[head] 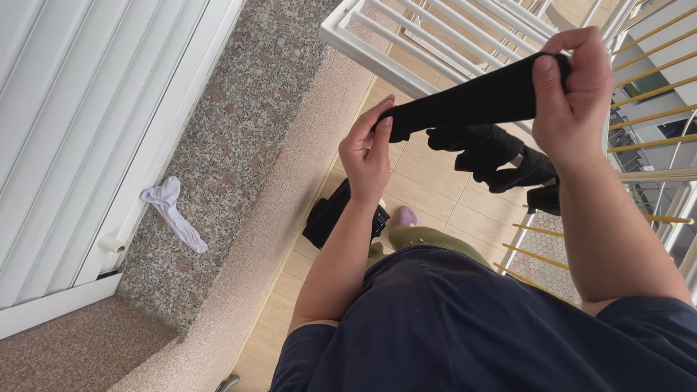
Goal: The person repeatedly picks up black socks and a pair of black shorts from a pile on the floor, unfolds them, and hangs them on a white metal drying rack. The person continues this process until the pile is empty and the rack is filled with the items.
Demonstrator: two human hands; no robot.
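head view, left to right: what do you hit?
White slatted door → white sock on the speckled stone step → left hand → black sock stretched between both hands → right hand → yellow railing bars.

A white panelled door [80, 138] is seen at left, bordered by a speckled granite threshold [232, 138] on which 1 white sock [173, 213] is lying. Beige floor tiles [428, 185] are shown beyond a pale textured step [290, 196]. White rack bars [406, 36] and yellow railings [653, 80] are lit by daylight.
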